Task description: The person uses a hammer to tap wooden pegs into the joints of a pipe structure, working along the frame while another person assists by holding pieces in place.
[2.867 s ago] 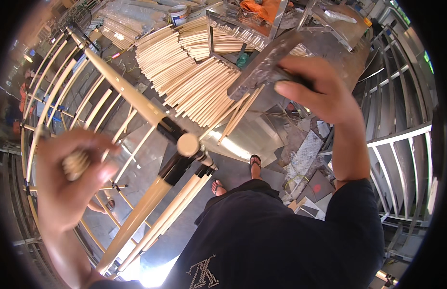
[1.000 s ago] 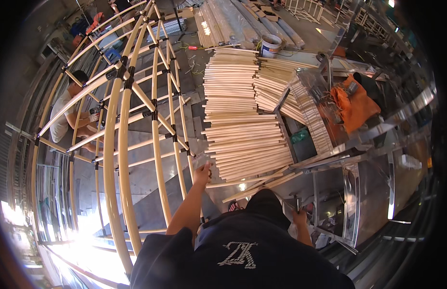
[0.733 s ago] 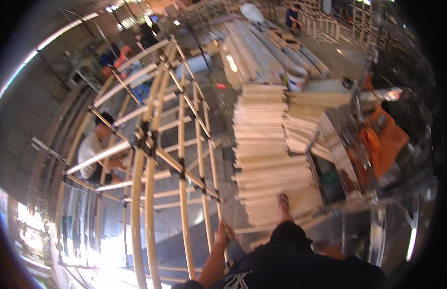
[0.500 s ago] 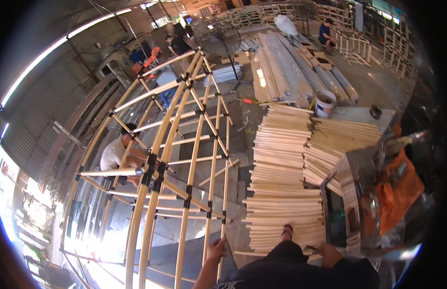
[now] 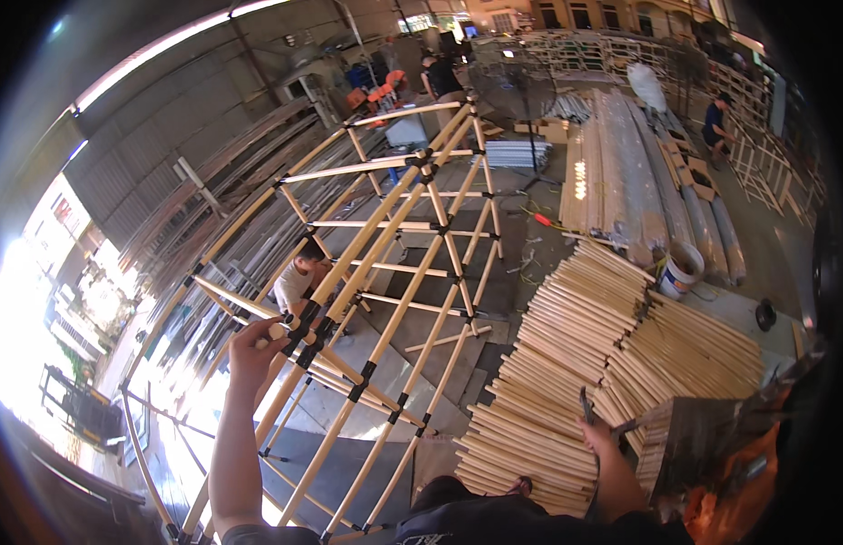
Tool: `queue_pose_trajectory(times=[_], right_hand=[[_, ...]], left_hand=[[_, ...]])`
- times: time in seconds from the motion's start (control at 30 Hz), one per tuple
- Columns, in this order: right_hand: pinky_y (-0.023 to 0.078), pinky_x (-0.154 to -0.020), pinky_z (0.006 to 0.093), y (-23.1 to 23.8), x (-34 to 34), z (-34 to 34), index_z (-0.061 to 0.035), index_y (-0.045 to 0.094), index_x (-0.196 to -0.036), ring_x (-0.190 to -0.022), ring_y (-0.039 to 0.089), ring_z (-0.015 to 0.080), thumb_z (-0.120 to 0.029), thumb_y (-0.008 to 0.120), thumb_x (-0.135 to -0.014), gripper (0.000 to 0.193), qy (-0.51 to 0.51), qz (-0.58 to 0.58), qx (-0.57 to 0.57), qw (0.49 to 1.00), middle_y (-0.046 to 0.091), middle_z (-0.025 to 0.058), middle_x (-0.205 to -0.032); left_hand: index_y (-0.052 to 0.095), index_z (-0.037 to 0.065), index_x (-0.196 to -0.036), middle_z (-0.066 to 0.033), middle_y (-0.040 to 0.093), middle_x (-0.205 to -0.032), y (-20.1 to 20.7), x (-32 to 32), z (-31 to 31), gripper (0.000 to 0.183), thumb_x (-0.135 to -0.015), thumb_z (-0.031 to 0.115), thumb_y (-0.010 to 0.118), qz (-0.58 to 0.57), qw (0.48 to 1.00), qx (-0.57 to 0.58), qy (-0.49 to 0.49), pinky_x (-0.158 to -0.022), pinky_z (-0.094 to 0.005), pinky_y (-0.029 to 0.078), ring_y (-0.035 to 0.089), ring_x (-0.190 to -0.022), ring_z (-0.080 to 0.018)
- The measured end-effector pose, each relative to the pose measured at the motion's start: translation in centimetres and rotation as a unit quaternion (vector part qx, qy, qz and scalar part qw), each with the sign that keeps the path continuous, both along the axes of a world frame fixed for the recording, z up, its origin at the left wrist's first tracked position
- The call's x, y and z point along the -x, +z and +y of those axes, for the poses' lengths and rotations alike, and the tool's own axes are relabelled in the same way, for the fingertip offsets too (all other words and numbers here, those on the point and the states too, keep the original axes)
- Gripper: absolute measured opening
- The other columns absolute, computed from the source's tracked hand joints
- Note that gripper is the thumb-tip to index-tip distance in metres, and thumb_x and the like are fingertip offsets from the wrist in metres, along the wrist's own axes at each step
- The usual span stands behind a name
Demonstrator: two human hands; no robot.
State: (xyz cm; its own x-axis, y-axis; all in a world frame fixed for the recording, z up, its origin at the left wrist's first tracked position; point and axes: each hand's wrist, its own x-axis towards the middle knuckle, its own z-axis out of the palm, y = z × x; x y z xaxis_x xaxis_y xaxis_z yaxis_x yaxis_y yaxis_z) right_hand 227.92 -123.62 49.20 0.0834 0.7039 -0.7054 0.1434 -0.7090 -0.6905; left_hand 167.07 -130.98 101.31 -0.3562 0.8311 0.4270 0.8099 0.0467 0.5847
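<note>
Left hand (image 5: 256,350) has risen to grip the near-left bamboo frame (image 5: 385,300) joint, right hand (image 5: 596,436) now clutching a dark tool (image 5: 586,405).

L hand (image 5: 255,343) on bamboo frame (image 5: 385,272)

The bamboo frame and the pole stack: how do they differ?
The frame stands up as a curved lattice, its poles crossed and bound with dark joints; the stack lies flat, loose poles side by side. The left hand grips the frame; the right hand is over the stack. Both are pale bamboo.
</note>
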Motion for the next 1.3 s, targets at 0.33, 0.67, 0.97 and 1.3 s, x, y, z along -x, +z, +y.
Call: queue_pose_trajectory(times=[0.33,0.67,0.97,1.3], right_hand=[[0.031,-0.039,0.0324,-5.0,7.7,-8.5,-0.0089,0.048,-0.072,-0.042,0.04,0.0145,-0.041,0.078,-0.091,0.047,0.144,0.052,0.188,0.97,0.045,0.003,-0.056],[0.044,-0.046,0.0329,1.9,11.6,-3.0,-0.0068,0.055,-0.065,-0.047,0.057,0.0197,-0.067,0.072,-0.084,0.065,0.346,-0.105,0.064,0.93,0.055,0.0068,-0.055],[0.05,-0.064,0.0419,11.0,23.1,3.9,-0.0027,0.061,-0.08,-0.069,0.065,0.0288,-0.062,0.07,-0.088,0.06,0.344,-0.124,-0.214,0.906,0.066,0.0148,-0.073],[0.043,-0.059,0.0338,35.4,33.7,9.0,-0.001,0.065,-0.094,-0.062,0.052,0.0188,-0.03,0.071,-0.095,0.03,0.435,0.001,-0.46,0.774,0.061,0.0117,-0.073]], left_hand=[[0.074,0.006,-0.12,-0.0037,0.072,-0.096,-2.2,4.7,2.9,0.039,-0.082,0.012,0.084,-0.05,0.99,0.128,0.014,-0.075,-0.029,0.054,0.065,-0.081,-0.0105],[0.076,0.004,-0.106,-0.0032,0.074,-0.093,-3.6,9.3,4.6,0.03,-0.084,0.022,0.084,-0.078,0.985,0.15,-0.04,-0.082,-0.0302,0.053,0.066,-0.087,-0.0108],[0.074,0.003,-0.115,-0.007,0.075,-0.104,-2.4,11.2,5.1,0.035,-0.083,0.012,0.084,-0.125,0.97,0.177,-0.106,-0.092,-0.0324,0.053,0.068,-0.098,-0.0141],[0.073,0.004,-0.121,-0.0072,0.076,-0.101,-2.3,11.5,5.8,0.04,-0.089,0.028,0.08,-0.192,0.946,0.227,-0.126,-0.086,-0.0317,0.052,0.065,-0.089,-0.0117]])
